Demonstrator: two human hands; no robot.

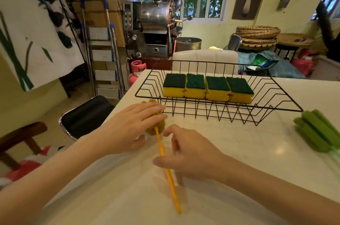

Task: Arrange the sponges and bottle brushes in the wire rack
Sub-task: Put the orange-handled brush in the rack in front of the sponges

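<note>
Yellow bottle brush [166, 165] lay at lower centre on the white table [248, 151]; left hand [128, 127] covered its head, fingers spread, right hand [191, 156] loosely curled over the handle (contact unclear). Four sponges [207, 87] sat in the wire rack [276, 103].

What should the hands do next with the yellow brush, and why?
Probably close the right hand around the yellow brush handle and lift it toward the wire rack. The left hand rests on its head, the brush lies on the table, and four sponges already sit inside.
</note>
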